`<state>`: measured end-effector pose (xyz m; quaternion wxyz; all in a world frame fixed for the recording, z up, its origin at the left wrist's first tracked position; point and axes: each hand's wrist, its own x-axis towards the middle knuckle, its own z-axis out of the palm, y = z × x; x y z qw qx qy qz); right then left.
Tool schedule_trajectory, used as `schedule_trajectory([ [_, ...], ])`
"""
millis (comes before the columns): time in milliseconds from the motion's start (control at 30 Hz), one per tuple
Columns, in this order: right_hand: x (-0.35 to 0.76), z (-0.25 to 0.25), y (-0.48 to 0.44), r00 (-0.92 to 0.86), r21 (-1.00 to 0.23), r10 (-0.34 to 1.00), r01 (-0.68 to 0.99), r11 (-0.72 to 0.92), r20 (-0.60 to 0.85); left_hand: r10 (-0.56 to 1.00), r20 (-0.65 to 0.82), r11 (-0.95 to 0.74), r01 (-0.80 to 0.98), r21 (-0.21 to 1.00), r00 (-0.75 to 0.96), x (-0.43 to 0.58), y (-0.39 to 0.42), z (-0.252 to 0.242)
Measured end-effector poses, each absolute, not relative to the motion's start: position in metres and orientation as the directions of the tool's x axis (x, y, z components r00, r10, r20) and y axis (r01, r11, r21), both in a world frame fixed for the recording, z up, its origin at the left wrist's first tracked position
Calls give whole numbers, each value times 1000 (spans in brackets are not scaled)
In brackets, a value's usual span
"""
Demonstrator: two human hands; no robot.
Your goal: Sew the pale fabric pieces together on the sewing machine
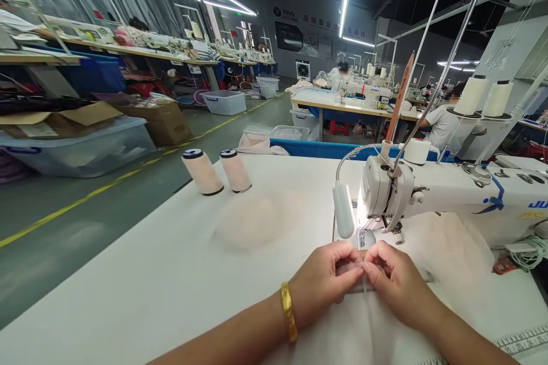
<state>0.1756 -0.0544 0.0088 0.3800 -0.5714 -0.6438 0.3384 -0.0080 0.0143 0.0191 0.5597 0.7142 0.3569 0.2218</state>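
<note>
My left hand point(321, 274), with a gold bracelet point(288, 311) at its wrist, is closed in a pinch on thin, sheer pale fabric point(362, 325). Fingertip to fingertip with it, my right hand point(398, 282) pinches the same fabric. Both hands are just in front of the presser foot point(365, 238) of a white sewing machine point(445, 188). From the fingers the fabric hangs down toward me; its exact edge is hidden by my fingertips. A small lit lamp point(344, 211) on a bent neck stands left of the needle area.
Two pale pink thread cones point(203, 172) stand on the white table point(162, 274) at the left. A blurred sheer piece point(257, 219) lies nearer the middle, more sheer cloth point(454, 239) under the machine arm. A ruler point(524, 342) is at lower right. Another person point(447, 122) sits beyond.
</note>
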Motion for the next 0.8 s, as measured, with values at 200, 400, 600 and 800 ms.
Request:
schedule_trajectory([
  [200, 173, 9, -56, -12, -869, 990, 478, 128, 139, 809, -125, 15, 192, 981, 574, -3, 10, 19],
  [400, 172, 9, -57, 7, -851, 986, 505, 142, 169, 798, -182, 107, 162, 981, 575, -1, 11, 19],
  [600, 173, 7, -57, 6, -840, 983, 520, 154, 184, 786, -173, 73, 189, 979, 593, -3, 13, 19],
  [800, 172, 7, -56, 0, -826, 979, 536, 173, 205, 801, -136, 59, 149, 987, 583, -3, 11, 17],
])
